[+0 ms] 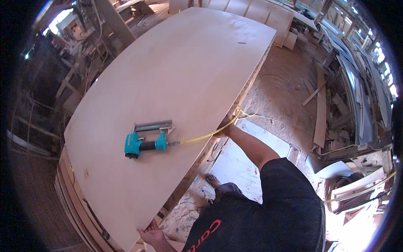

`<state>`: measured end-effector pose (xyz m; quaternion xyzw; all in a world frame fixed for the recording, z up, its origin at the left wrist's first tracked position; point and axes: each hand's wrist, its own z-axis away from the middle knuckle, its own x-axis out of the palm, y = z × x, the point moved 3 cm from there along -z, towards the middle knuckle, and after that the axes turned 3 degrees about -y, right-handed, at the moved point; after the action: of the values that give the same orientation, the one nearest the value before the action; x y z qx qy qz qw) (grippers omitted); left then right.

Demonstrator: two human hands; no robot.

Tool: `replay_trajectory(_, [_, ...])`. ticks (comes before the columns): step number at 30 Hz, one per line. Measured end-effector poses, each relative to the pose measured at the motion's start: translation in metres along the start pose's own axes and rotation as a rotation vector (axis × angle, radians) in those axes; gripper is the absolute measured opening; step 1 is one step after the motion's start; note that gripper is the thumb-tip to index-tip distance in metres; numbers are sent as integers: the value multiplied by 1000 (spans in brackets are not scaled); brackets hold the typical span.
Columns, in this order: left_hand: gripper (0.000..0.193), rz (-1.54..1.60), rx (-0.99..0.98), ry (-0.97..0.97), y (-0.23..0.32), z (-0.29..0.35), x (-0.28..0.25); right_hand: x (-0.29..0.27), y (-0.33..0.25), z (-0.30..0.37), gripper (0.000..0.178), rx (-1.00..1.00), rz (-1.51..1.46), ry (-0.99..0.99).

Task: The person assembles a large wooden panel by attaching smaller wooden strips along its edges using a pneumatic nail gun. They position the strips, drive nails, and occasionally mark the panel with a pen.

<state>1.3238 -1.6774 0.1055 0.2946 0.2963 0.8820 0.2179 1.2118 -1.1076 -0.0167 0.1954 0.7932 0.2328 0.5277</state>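
A large pale plywood sheet lies in front of me on a wooden frame that shows along its right edge. At the sheet's near corner my left hand grips the edge, its fingertips at the rim. Farther along the right edge, my right hand reaches to the side of the sheet; its fingers are hidden in shadow at the edge. On top of the sheet rests a teal and black pneumatic nail gun, touched by neither hand. From its handle a yellow air hose runs over the edge beside my right hand.
Stacked boards stand under the sheet's left side. A small dark strip lies near its far end. To the right, a white panel covers part of the dusty floor, with long planks and scrap wood beyond.
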Motion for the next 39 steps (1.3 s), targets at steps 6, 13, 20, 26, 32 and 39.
replay_trajectory(6, [50,54,10,-26,9,-38,-33,-7,4,-20,62,19,-473,-159])
replay_trajectory(13, [54,-22,72,-116,14,-76,-59,-9,6,-15,67,7,-554,-209])
replay_trajectory(20, [52,41,-7,113,0,-34,-28,-14,8,-5,73,-17,-613,-260])
replay_trajectory(26, [51,15,28,61,-1,-40,-29,-39,7,-3,84,67,-629,-450])
replay_trajectory(32, [65,153,-167,-159,-1,-90,-50,-65,-24,69,78,274,-672,-329])
replay_trajectory(39, [55,340,-561,-249,-14,-119,-52,-133,-36,168,46,847,-899,-353])
